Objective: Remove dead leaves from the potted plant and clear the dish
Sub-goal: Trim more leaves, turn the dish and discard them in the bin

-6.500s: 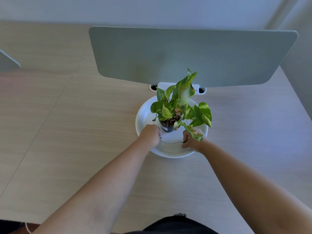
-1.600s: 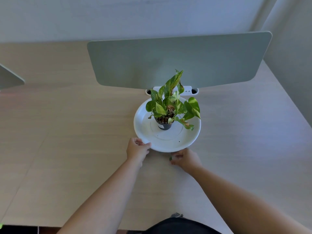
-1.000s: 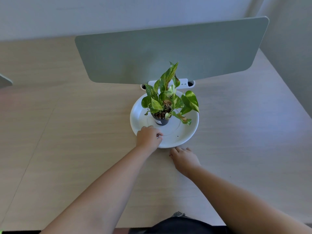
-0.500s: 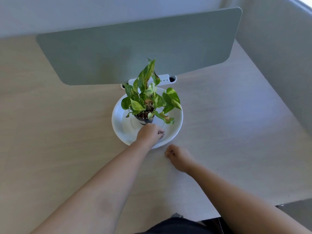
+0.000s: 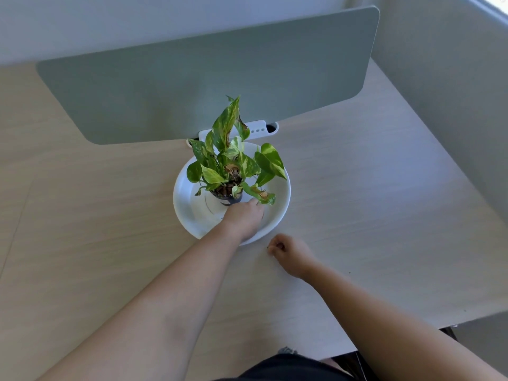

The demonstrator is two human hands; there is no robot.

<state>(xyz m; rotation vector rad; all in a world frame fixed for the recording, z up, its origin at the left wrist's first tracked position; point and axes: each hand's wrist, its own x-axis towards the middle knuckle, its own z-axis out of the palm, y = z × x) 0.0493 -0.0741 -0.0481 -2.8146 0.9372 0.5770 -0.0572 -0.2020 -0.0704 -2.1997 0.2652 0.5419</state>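
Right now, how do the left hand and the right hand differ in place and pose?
The left hand reaches over the white dish, at the base of the small pot; the right hand rests on the table, outside the dish. The left hand's fingers point toward the plant; the right hand's are curled, loosely closed. Both are bare, and whether either holds anything cannot be told.

Soft daylight, seemingly from upper right; faint shadows; slight overall softness; wide-angle bending at edges.
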